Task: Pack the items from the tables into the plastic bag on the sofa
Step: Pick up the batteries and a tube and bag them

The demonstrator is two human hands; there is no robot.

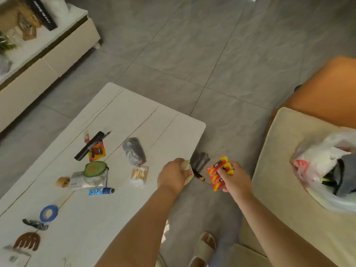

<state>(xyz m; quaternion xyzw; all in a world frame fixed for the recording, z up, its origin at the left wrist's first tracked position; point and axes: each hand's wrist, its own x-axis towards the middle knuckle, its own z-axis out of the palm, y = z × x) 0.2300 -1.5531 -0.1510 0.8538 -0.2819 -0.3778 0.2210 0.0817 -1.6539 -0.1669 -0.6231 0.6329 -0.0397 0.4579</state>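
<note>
My right hand (234, 178) grips a red and yellow battery pack (217, 173) above the floor, between the white table (123, 120) and the sofa (289, 170). My left hand (172, 176) holds a pale item with a dark grey wrapper (199, 161) sticking out, just off the table's right edge. The white plastic bag (319, 162) lies open on the sofa cushion to the right with dark things inside. On the table remain another battery pack (97, 152), a black strip (89, 145), a grey foil packet (133, 151), a toothpick bag (139, 174) and a blue tube (101, 191).
Further left on the table lie a green-lidded packet (94, 169), a tape roll stub (62, 182), blue tape ring (48, 213), a dark clip (35, 224) and a brown hair claw (27, 241). A low TV cabinet (57, 54) stands far left. My slippered foot (205, 245) is on the grey floor.
</note>
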